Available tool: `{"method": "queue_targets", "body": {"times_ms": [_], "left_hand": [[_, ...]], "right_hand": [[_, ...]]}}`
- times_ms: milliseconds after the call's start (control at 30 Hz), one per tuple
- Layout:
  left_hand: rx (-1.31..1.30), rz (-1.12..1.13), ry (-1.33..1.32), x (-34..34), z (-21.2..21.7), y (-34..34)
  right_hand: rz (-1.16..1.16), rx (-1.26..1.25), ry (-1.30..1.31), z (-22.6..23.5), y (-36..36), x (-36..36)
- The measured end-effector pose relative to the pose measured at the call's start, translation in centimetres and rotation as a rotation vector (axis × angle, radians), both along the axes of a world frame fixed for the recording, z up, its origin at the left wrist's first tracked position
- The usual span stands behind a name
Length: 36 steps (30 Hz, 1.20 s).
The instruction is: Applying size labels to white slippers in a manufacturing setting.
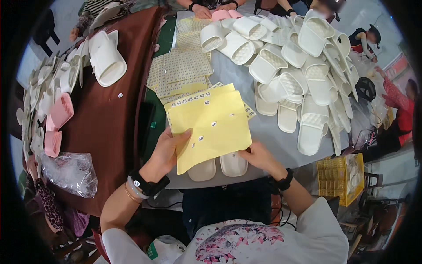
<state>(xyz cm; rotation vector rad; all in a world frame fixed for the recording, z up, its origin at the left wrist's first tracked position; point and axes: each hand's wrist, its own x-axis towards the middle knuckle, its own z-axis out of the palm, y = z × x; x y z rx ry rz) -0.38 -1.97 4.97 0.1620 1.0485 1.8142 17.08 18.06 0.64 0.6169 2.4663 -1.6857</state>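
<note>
My left hand (pixel 165 152) is closed on the left edge of yellow sticker sheets (pixel 220 141), its thumb lying on top. At the lower right corner my right hand (pixel 263 157) pinches the same sheets between thumb and fingers. Most of the top sheet is bare yellow backing, with a row of small round white stickers along its upper edge and a few scattered ones. Under the sheets, a pair of white slippers (pixel 234 165) lies at the table's near edge, partly hidden. More sticker sheets (pixel 187 66), densely filled, lie spread just beyond.
White slippers (pixel 288 86) are heaped on the grey table to the right. A brown-covered table (pixel 112 132) at left bears more white slippers (pixel 107 61), pink slippers (pixel 59 114) and a clear plastic bag (pixel 72 174). A yellow crate (pixel 332 180) stands lower right. Other people work around the tables.
</note>
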Motion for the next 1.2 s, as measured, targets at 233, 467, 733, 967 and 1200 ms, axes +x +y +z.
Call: {"method": "queue_targets", "body": {"times_ms": [233, 467, 733, 967, 1200], "left_hand": [[-0.064, 0.022, 0.05, 0.0, -0.4, -0.1], [-0.065, -0.028, -0.016, -0.4, -0.6, 0.1], [-0.084, -0.153, 0.035, -0.2, -0.2, -0.2], [-0.132, -0.166, 0.048, -0.1, -0.2, -0.6], [-0.353, -0.169, 0.01, 0.4, 0.6, -0.9]], "right_hand": [[0.085, 0.282, 0.129, -0.5, -1.2, 0.1], [0.171, 0.079, 0.108, -0.4, 0.2, 0.4], [0.198, -0.079, 0.199, -4.8, 1.6, 0.4], [-0.07, -0.045, 0.215, -5.1, 1.1, 3.0], [-0.145, 0.041, 0.239, -4.4, -0.1, 3.2]]}}
